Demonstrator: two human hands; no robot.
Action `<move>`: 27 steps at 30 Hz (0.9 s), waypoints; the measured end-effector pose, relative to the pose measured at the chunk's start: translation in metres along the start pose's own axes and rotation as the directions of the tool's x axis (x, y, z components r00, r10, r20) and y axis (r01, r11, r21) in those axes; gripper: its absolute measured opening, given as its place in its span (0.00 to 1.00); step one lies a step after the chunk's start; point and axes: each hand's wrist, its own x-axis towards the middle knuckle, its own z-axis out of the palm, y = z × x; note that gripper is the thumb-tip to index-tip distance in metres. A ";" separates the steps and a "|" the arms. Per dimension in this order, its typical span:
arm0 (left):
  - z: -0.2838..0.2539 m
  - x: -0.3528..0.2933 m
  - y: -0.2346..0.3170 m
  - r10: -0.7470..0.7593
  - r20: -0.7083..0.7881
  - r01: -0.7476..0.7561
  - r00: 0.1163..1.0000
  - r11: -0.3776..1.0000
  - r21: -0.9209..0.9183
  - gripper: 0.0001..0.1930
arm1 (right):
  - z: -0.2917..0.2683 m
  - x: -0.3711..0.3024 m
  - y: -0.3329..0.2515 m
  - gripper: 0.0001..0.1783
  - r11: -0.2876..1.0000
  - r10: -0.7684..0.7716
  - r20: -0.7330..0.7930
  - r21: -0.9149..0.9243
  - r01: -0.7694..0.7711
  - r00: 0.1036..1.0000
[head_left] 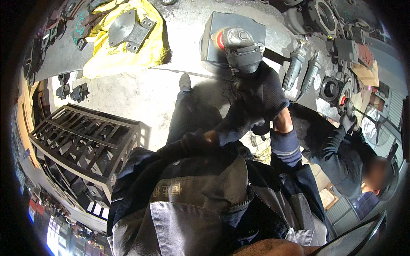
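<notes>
Black gloves cover both of my hands, close together in front of me. My right hand (271,90) is wrapped round the dark body of an angle grinder (244,56), fingers curled in on it. My left hand (242,112) is just beside it, towards the near end of the tool; dark glove against dark tool, so I cannot tell whether those fingers are pinching, pressed together or spread.

The grinder's head points to the far side, its red disc (220,39) over the face of a grey metal block (255,30) on the worktable (184,32). I can't make out whether disc and block touch.

Far left of that, I have a yellow sack (151,49) with a round-ended metal plate (121,29) on it. To the right, two more power tools (295,67) lie side by side, near a square block with a round hole (330,88). Near left, a dark slatted metal rack (136,135) stands on the floor (132,91), black parts within it. At the right I see a co-worker (341,158), gloved hands on another tool with a red disc.
</notes>
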 end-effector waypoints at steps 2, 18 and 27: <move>0.001 0.000 -0.005 0.138 -0.040 -0.135 0.990 0.988 0.071 0.28 | 0.001 0.002 -0.002 0.13 0.997 -0.010 0.033 -0.072 0.013 0.999; 0.003 -0.004 -0.001 0.128 -0.016 -0.129 0.992 0.991 -0.029 0.27 | 0.000 -0.006 -0.014 0.12 0.998 0.062 0.059 -0.029 -0.060 0.996; -0.003 -0.019 -0.007 0.076 -0.009 -0.076 0.997 0.996 -0.034 0.28 | 0.007 -0.012 -0.012 0.13 0.994 0.092 0.061 -0.062 -0.088 0.994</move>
